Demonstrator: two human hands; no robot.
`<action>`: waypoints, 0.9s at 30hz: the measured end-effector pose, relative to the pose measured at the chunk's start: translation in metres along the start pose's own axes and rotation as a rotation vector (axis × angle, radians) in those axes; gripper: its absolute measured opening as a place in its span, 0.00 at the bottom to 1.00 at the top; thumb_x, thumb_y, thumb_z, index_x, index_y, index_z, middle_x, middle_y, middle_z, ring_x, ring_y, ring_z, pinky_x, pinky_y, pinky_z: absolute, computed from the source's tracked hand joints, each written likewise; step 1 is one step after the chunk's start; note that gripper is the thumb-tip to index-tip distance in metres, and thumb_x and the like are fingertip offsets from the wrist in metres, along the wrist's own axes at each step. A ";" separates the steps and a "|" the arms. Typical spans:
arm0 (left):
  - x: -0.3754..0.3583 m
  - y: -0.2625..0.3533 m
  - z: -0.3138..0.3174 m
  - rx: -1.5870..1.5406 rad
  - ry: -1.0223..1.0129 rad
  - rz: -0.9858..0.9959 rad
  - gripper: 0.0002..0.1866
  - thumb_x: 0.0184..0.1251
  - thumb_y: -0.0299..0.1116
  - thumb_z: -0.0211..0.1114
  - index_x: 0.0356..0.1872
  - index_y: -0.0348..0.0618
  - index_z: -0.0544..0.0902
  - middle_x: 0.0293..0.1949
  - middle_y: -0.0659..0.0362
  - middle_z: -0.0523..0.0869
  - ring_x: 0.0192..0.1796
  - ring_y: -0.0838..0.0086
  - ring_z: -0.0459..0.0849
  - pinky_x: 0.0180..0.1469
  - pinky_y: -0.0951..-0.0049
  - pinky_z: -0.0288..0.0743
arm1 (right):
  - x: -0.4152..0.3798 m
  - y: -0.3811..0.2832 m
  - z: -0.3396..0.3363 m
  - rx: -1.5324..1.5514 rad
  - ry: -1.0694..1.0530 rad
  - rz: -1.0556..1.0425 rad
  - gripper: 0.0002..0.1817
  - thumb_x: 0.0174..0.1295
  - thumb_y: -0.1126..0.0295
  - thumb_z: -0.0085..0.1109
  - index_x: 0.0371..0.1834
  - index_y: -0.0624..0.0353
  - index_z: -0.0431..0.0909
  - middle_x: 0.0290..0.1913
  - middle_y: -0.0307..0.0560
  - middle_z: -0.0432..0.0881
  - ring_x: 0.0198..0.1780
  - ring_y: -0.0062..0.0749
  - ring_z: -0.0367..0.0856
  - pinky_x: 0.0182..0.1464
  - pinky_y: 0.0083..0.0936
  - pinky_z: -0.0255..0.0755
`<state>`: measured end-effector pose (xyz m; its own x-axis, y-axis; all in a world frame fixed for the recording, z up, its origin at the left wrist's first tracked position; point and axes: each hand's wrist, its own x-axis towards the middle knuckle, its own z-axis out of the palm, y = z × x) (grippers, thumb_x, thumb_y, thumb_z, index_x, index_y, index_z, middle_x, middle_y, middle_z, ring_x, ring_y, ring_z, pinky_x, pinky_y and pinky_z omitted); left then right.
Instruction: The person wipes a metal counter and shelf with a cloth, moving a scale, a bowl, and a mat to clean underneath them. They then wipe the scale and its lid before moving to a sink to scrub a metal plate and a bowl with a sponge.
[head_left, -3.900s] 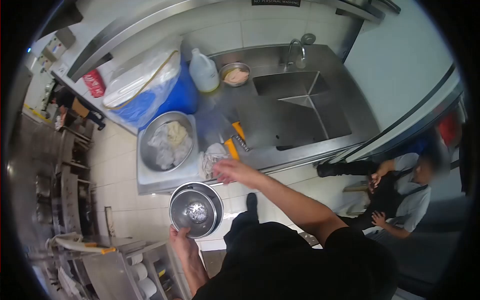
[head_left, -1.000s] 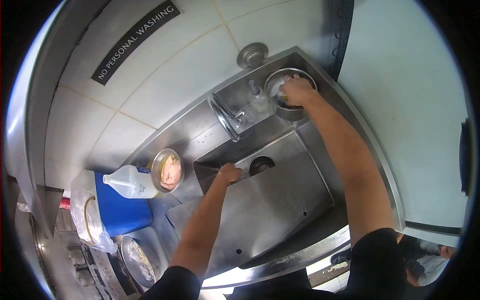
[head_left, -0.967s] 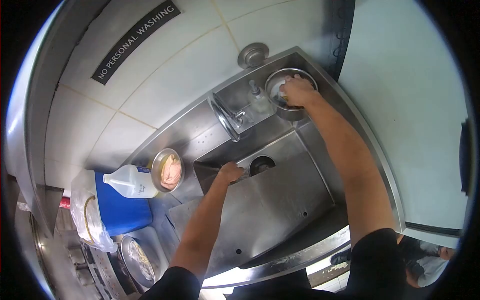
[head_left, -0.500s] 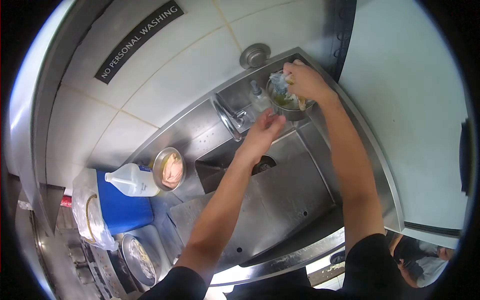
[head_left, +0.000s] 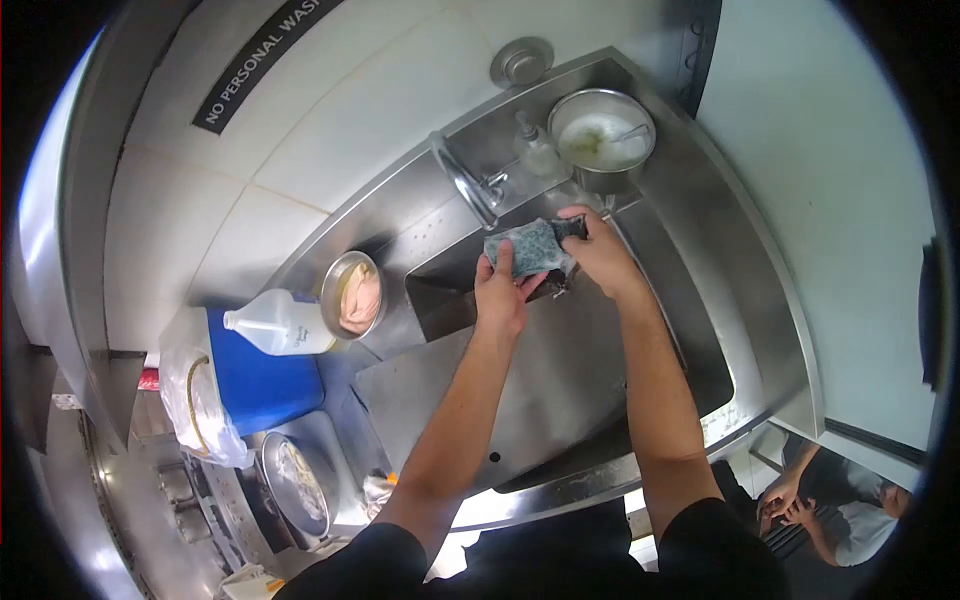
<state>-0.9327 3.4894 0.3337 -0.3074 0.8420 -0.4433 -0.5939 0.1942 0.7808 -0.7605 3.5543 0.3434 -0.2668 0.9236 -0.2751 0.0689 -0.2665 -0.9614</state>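
A soapy grey-green scrubbing sponge (head_left: 526,248) is held over the sink basin between both hands. My left hand (head_left: 500,295) grips its left end, thumb on top and fingers beneath. On the other end, my right hand (head_left: 602,258) is closed around a darker part of it. Behind my right hand stands a round steel pot (head_left: 605,182) with white suds and a metal handle in it. The curved faucet (head_left: 462,185) rises just behind my left hand, and a clear pump bottle (head_left: 537,152) stands between faucet and pot.
A metal sheet (head_left: 540,370) covers part of the sink. To the left are a steel bowl (head_left: 378,310) with something pink inside, a translucent jug (head_left: 280,322), a blue bin (head_left: 262,372) and a pan (head_left: 268,478). Another person (head_left: 865,525) is at lower right.
My right hand has come out of the pot and moved down to the basin with the sponge. My left hand has closed on the sponge too.
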 end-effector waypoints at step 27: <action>-0.051 0.057 -0.111 0.631 0.031 0.063 0.14 0.73 0.27 0.65 0.57 0.45 0.78 0.54 0.62 0.86 0.55 0.72 0.85 0.51 0.62 0.86 | -0.006 0.017 0.049 -0.562 0.247 -0.407 0.15 0.73 0.65 0.59 0.57 0.59 0.84 0.49 0.61 0.87 0.47 0.59 0.85 0.51 0.44 0.78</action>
<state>-1.0332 3.4020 0.3515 -0.3541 0.8485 -0.3933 -0.0246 0.4119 0.9109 -0.8045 3.5306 0.3290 -0.1569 0.9721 0.1745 0.5102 0.2311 -0.8284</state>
